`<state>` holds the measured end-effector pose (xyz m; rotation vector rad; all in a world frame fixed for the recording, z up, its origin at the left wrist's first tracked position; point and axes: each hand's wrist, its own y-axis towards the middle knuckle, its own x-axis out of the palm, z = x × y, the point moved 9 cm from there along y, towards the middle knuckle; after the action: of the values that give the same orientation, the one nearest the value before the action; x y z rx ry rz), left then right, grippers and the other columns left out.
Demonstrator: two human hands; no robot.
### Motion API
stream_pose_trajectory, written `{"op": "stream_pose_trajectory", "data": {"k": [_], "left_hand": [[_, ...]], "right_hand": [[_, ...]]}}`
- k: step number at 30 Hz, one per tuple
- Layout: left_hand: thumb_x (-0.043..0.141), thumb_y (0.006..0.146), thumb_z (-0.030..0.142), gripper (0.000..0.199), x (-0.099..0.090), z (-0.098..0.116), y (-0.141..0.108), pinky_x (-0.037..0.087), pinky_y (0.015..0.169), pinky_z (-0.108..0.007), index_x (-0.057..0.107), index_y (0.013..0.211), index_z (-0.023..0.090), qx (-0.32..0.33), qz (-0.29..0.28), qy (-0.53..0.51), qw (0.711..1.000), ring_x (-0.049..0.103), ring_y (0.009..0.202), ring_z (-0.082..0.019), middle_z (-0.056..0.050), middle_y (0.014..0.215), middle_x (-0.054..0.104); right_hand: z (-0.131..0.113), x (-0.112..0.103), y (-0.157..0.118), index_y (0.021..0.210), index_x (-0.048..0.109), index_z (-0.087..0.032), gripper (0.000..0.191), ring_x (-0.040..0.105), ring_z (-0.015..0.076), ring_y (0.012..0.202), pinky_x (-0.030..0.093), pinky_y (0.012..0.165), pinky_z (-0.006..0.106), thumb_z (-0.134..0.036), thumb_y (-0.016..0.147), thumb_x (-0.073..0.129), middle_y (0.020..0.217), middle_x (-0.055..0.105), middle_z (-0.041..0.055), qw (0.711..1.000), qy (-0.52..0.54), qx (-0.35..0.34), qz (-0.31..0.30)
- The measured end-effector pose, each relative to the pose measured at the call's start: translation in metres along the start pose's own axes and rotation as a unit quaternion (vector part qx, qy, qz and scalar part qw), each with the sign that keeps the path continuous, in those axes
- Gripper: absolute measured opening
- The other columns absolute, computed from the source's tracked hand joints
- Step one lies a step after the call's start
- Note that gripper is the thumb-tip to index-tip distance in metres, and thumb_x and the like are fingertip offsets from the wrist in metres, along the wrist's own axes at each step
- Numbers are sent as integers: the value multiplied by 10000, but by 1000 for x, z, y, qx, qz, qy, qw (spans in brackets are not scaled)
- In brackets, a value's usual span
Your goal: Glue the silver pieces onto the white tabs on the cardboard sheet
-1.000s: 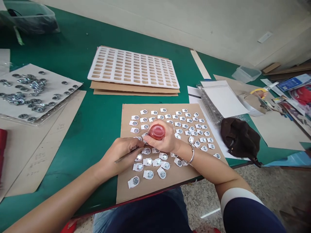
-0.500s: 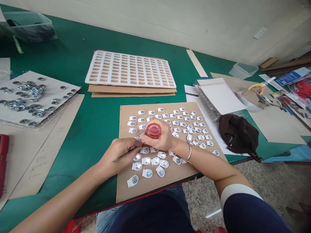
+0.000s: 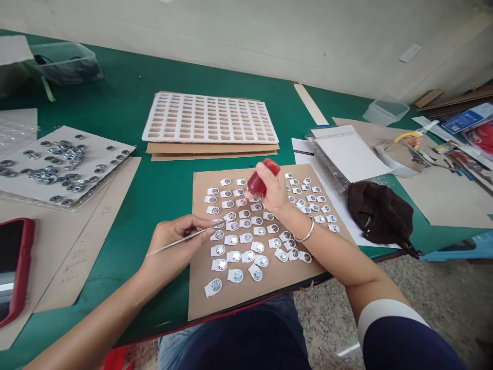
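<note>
My left hand [image 3: 179,244] pinches slim metal tweezers [image 3: 173,242], their tip at a small white tab at the left of the brown cardboard sheet [image 3: 227,300]. In my closed right hand [image 3: 275,190] is a red squeeze bottle [image 3: 259,184], tilted with its nozzle end down and to the left. The bottle's lower end is close above the tabs; whether it touches one I cannot tell. Rows of white tabs with round silver metal pieces [image 3: 257,247] cover the sheet. My right hand and forearm hide some of them.
At left, loose silver discs [image 3: 57,159] lie on a white board, near a red-cased phone [image 3: 15,272]. A white gridded tray [image 3: 210,140] rests on cardboard behind the sheet. To the right are a dark cloth pouch [image 3: 379,213], white boards [image 3: 350,151] and a clear tub [image 3: 386,112].
My right hand has moved up and right with the red bottle, which now tilts sideways. My left hand has drawn back left, apart from the right. The view has shifted slightly.
</note>
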<state>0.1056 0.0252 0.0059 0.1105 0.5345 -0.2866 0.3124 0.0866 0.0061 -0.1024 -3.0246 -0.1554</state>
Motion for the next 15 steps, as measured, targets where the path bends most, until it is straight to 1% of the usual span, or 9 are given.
{"op": "stream_pose_trajectory", "data": {"k": [1, 2, 3, 5, 7, 9, 11, 13, 15], "left_hand": [[652, 759, 324, 119, -5, 5, -8, 549, 544, -295, 668, 771, 206, 14, 14, 22, 1000, 681, 703, -216, -46, 818, 728], [639, 773, 295, 79, -5, 12, -19, 556, 572, -302, 664, 777, 220, 44, 12, 34, 998, 682, 736, -218, -43, 835, 726], [623, 787, 252, 38, -1, 22, -30, 564, 638, -315, 657, 783, 235, 86, -1, 27, 996, 681, 785, -216, -37, 854, 725], [599, 793, 154, 140, 18, 42, -58, 558, 731, -324, 634, 868, 267, 174, -63, -1, 983, 673, 820, -193, -22, 892, 721], [583, 776, 84, 269, 41, 59, -83, 553, 780, -326, 584, 976, 264, 234, -109, -43, 965, 664, 843, -182, -36, 926, 711], [574, 774, 66, 291, 64, 65, -97, 563, 748, -287, 555, 990, 260, 237, -141, -106, 955, 659, 845, -169, -37, 923, 704], [576, 782, 95, 241, 84, 68, -103, 564, 782, -303, 548, 952, 264, 235, -163, -158, 945, 663, 808, -163, -25, 885, 704], [567, 790, 112, 200, 99, 65, -103, 560, 820, -319, 549, 922, 262, 221, -168, -175, 945, 664, 813, -165, -25, 872, 702], [557, 798, 127, 177, 110, 59, -102, 549, 860, -330, 552, 918, 257, 214, -175, -169, 946, 665, 838, -169, -29, 890, 701]], "right_hand": [[1, -5, 5, 802, 424, -226, 323, 542, 112, 395, 389, 330, 250, -539, 795, 503, 540, 462, -52, 1000, 9, 6, 17], [1, -7, 8, 806, 423, -224, 331, 532, 109, 389, 357, 312, 247, -547, 793, 494, 540, 442, -51, 999, 14, 12, 27], [1, -9, 11, 815, 423, -223, 338, 523, 106, 385, 324, 298, 244, -556, 795, 482, 542, 424, -50, 999, 15, 15, 29], [-3, -6, 14, 844, 421, -222, 351, 514, 101, 390, 280, 288, 242, -570, 805, 448, 558, 406, -46, 1000, 6, 10, 17], [-9, -3, 15, 863, 418, -221, 362, 516, 98, 404, 271, 294, 243, -578, 811, 430, 580, 412, -38, 1000, -4, 3, 4], [-12, -2, 15, 862, 419, -220, 368, 531, 109, 434, 293, 309, 248, -584, 809, 432, 601, 433, -27, 1000, -9, 2, 3], [-16, -5, 16, 855, 425, -222, 382, 546, 127, 470, 335, 333, 257, -601, 809, 424, 614, 449, -17, 1000, -20, -5, 9], [-25, -9, 18, 864, 429, -230, 399, 546, 135, 498, 375, 358, 264, -623, 822, 384, 622, 451, -12, 998, -46, -32, 7], [-35, -17, 20, 870, 427, -236, 412, 524, 125, 484, 387, 366, 263, -636, 840, 333, 621, 437, -15, 995, -70, -63, 9]]}}
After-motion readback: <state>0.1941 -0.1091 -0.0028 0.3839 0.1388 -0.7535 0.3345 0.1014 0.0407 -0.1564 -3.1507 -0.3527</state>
